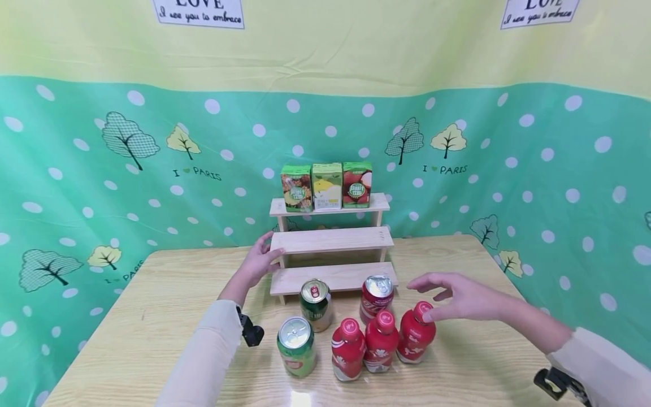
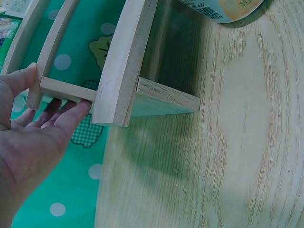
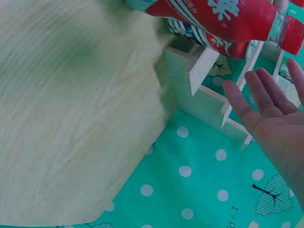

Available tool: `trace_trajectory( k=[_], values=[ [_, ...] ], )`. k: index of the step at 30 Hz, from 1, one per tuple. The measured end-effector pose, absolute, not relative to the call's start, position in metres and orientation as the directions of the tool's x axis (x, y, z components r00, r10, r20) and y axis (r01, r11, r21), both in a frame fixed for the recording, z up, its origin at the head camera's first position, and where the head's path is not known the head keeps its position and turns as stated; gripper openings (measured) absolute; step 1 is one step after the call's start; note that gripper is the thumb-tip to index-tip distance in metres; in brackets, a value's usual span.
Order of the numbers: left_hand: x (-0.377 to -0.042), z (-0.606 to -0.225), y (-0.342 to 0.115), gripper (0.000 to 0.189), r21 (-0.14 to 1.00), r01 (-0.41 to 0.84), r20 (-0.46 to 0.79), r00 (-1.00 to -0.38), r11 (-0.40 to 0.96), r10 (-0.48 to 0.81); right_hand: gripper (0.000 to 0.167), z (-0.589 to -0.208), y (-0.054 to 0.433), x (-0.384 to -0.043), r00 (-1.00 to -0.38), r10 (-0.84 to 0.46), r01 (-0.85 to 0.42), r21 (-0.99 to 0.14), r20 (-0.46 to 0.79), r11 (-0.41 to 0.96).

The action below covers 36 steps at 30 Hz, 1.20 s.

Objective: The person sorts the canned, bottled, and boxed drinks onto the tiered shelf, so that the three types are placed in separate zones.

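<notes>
A three-tier wooden shelf (image 1: 333, 240) stands at the table's back. My left hand (image 1: 258, 261) grips its left end, thumb against the middle board and fingers at the side support (image 2: 66, 89). Over the table right of the bottles, my right hand (image 1: 460, 297) hovers with spread fingers and an empty palm in the right wrist view. The rightmost red bottle (image 1: 416, 336) is nearest to it; two more red bottles (image 1: 381, 346) stand alongside. A red can (image 1: 375, 302), a dark green and gold can (image 1: 315, 311) and a light green can (image 1: 297, 355) stand upright nearby.
Three juice boxes, one brown and green (image 1: 296, 195), one yellow and white (image 1: 327, 192) and one red and green (image 1: 357, 189), stand on the top tier. A green dotted cloth (image 1: 244, 158) hangs behind the wooden table (image 1: 168, 316).
</notes>
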<state>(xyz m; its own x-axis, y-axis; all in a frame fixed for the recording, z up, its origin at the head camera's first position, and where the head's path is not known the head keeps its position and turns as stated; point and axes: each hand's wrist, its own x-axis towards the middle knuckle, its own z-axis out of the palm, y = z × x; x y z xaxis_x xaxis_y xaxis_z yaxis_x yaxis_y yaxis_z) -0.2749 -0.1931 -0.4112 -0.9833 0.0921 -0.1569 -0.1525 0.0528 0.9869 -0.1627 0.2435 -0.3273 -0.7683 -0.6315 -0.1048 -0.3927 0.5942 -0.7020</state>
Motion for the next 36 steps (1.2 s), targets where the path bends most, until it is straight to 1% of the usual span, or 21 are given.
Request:
trace_trajectory(
  k=[9, 17, 27, 30, 36],
  values=[
    [-0.274, -0.410, -0.193, 0.072, 0.987, -0.155, -0.159, -0.983, 0.042, 0.092, 0.052, -0.337, 0.246, -0.149, -0.756, -0.639, -0.351, -0.734, -0.145, 0.582],
    [-0.274, -0.411, -0.193, 0.074, 0.987, -0.154, -0.158, -0.983, 0.044, 0.098, 0.052, -0.353, 0.247, -0.146, -0.746, -0.650, -0.330, -0.768, -0.144, 0.549],
    [-0.275, -0.410, -0.193, 0.073, 0.987, -0.154, -0.157, -0.983, 0.040, 0.095, 0.054, -0.366, 0.244, -0.143, -0.753, -0.644, -0.268, -0.830, -0.137, 0.489],
    [-0.275, -0.410, -0.193, 0.073, 0.987, -0.152, -0.156, -0.983, 0.047, 0.093, 0.057, -0.371, 0.242, -0.143, -0.754, -0.647, -0.273, -0.839, -0.117, 0.470],
    [-0.274, -0.410, -0.193, 0.073, 0.986, -0.157, -0.161, -0.983, 0.051, 0.087, 0.059, -0.377, 0.241, -0.142, -0.760, -0.637, -0.228, -0.866, -0.128, 0.446]
  ],
)
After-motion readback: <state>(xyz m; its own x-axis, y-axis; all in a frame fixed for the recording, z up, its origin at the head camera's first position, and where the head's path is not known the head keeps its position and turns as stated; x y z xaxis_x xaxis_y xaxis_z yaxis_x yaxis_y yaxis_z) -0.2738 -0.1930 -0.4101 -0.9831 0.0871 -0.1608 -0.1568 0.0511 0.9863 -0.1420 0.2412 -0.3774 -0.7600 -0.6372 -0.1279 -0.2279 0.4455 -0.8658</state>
